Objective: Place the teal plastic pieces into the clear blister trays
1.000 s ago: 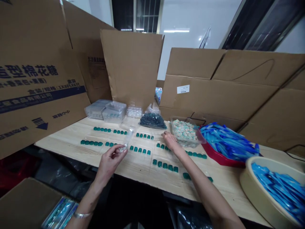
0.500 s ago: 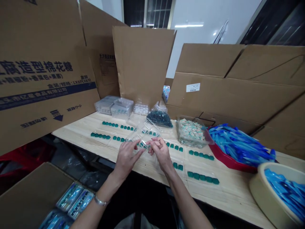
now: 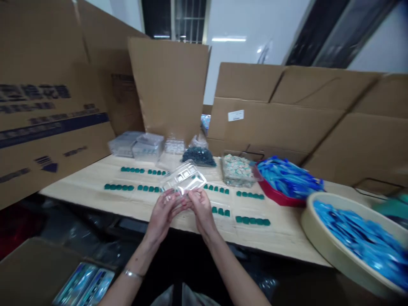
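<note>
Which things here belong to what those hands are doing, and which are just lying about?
Part of the work:
the clear plastic tray, held by the left hand and right hand; probably the rows of teal pieces nearby

Seemingly just lying about:
the bag of dark beads; the red tray; the beige tub; the cardboard sheets

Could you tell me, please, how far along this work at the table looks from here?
Done: rows of teal pieces lie set out along the table. In hand: a clear plastic tray, held by the left hand and right hand. Remaining: a bag of dark pieces, a clear tub of speckled pieces and a cream basin of blue pieces look well filled.
</note>
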{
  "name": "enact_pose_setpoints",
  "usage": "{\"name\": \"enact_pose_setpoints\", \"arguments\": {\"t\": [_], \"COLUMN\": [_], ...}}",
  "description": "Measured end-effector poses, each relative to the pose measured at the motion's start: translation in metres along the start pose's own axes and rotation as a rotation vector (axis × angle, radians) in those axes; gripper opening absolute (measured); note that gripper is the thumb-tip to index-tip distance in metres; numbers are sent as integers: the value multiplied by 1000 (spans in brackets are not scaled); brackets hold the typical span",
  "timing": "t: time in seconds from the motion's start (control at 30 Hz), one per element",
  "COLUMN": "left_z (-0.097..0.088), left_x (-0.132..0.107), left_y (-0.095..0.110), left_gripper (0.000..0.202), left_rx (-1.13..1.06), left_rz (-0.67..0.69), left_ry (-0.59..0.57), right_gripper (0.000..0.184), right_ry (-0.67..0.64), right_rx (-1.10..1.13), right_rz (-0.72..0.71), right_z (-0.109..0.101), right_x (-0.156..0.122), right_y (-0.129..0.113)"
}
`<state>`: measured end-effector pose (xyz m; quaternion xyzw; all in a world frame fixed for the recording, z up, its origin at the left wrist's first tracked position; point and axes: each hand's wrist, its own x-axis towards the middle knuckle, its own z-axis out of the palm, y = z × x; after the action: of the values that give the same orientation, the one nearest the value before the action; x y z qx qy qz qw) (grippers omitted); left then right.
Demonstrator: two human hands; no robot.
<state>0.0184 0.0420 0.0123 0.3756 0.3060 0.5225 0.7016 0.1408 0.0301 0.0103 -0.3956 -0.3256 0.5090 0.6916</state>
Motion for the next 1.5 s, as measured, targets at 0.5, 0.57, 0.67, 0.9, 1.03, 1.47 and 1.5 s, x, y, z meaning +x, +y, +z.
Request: {"name": "enact_pose_setpoints", "arguments": {"t": [0.5, 0.57, 0.67, 0.9, 1.03, 1.47, 1.5], "left_z": [49, 73, 99, 108, 105, 107, 105], "left_x": [59, 69, 79, 86, 88, 94, 94], "left_y": [-44, -57, -73, -93, -93, -86, -89], "left_gripper": [40, 39, 38, 42, 44, 37, 38], "left_rx": [225, 223, 227, 201, 147, 58, 70], "left_rz": [-321, -336, -360, -435, -538, -691, -682], "left_ry": [-321, -413, -509, -519, -396, -254, -260], "right_gripper": [24, 24, 24, 25, 18, 15, 15], "right_ry": [396, 360, 274, 40, -141, -333, -320], "right_rx": [-1454, -1527, -1642, -1778, -1819, -1992, -2005], "right_rz": [-494, -464, -435, -446, -462, -386, -387], "right_z": [-228, -243, -261, -282, -277, -278, -277], "right_x": [111, 139, 177, 239, 265, 306, 306], "right_y": [-125, -131, -132, -122, -116, -127, -126]}}
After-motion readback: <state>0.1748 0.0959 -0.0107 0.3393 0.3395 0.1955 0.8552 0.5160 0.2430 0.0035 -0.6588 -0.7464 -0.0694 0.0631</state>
